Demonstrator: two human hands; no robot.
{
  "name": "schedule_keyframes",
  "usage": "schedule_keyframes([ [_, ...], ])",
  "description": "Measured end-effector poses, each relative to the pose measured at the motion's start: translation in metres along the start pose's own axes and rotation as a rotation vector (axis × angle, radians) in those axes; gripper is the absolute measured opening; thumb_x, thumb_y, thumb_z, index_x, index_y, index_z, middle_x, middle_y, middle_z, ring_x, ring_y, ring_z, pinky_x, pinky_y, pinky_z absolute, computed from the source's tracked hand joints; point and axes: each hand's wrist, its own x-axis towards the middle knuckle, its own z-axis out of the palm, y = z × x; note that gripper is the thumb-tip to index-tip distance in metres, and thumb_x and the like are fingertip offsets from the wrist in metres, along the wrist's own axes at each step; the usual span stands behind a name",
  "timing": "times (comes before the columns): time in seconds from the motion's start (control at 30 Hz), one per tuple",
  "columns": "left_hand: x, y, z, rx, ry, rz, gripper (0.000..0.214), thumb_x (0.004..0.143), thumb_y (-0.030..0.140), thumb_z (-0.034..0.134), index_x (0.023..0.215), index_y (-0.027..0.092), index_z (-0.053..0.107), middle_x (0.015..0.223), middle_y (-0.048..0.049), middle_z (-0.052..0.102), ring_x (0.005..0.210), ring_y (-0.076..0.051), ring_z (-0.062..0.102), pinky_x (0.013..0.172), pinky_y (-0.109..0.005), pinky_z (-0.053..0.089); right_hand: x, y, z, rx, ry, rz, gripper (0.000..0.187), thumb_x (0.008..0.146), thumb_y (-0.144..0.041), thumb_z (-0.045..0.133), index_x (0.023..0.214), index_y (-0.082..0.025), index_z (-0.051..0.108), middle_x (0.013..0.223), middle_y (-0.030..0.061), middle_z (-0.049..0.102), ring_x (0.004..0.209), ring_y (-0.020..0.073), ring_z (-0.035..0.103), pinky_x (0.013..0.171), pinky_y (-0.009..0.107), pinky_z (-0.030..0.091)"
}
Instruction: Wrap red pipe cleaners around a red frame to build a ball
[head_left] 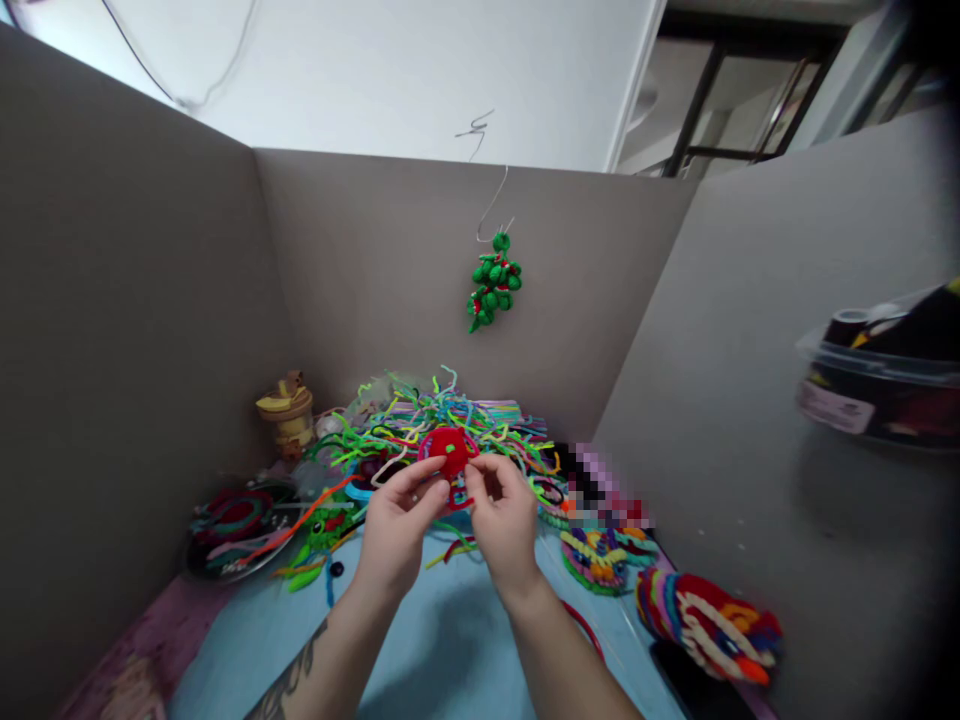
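Note:
Between my hands is a red round piece point(457, 440) with a small green spot in the middle; it looks made of fuzzy pipe cleaners. My left hand point(397, 520) pinches its lower left side between thumb and fingers. On the other side, my right hand point(504, 515) has its thumb and fingertips pressed together at the lower right edge. A red strand curls below, between the two hands. Behind the piece lies a large heap of multicoloured pipe cleaners point(427, 408). A green figure with an eye point(328, 528) lies to the left of my left hand.
Grey panels point(375, 260) enclose the blue work surface point(442, 640). A green and red ornament point(495, 280) hangs from a wire. At left are a round tray point(217, 570) and a yellow-brown container point(289, 425). Colourful woven pieces point(712, 625) lie right, below a wall-mounted tub point(885, 390).

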Motion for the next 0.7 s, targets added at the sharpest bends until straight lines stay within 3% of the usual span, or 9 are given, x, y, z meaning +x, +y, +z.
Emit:
schedule_keyframes([
  [0.2,0.006,-0.001,-0.001,0.052,0.11,0.081,0.024,0.056,0.021,0.082,0.076,0.017,0.069,0.072,0.0001,0.069,0.067,-0.012,0.062,0.065,-0.021,0.05,-0.005,0.0,0.005,-0.061,-0.024,-0.065,0.01,0.084,-0.024,0.056,0.083,-0.02,0.065,0.079,0.0034,0.067,0.075,0.0179,0.061,0.068,0.029,0.047],
  [0.4,0.005,-0.004,-0.002,0.068,0.154,0.15,0.023,0.059,0.021,0.08,0.075,0.016,0.065,0.074,0.0004,0.065,0.068,-0.012,0.061,0.066,-0.022,0.049,-0.009,-0.005,0.008,-0.113,-0.009,-0.094,0.01,0.083,-0.021,0.057,0.084,-0.02,0.067,0.078,0.004,0.068,0.076,0.0187,0.061,0.07,0.031,0.048],
  [0.6,-0.001,-0.002,0.006,0.036,0.2,0.164,0.021,0.059,0.019,0.078,0.072,0.017,0.063,0.07,0.0006,0.066,0.068,-0.013,0.063,0.067,-0.023,0.05,-0.012,-0.007,0.009,-0.138,0.067,-0.262,0.01,0.083,-0.016,0.059,0.086,-0.02,0.068,0.084,0.0052,0.068,0.084,0.0184,0.06,0.079,0.033,0.048],
  [0.7,-0.001,-0.002,0.007,0.04,0.188,0.157,0.02,0.059,0.018,0.078,0.072,0.016,0.063,0.069,0.0008,0.066,0.067,-0.012,0.063,0.067,-0.023,0.05,-0.012,-0.005,0.009,-0.158,0.082,-0.275,0.01,0.083,-0.018,0.06,0.085,-0.02,0.069,0.083,0.0049,0.066,0.082,0.0177,0.059,0.078,0.033,0.048],
])
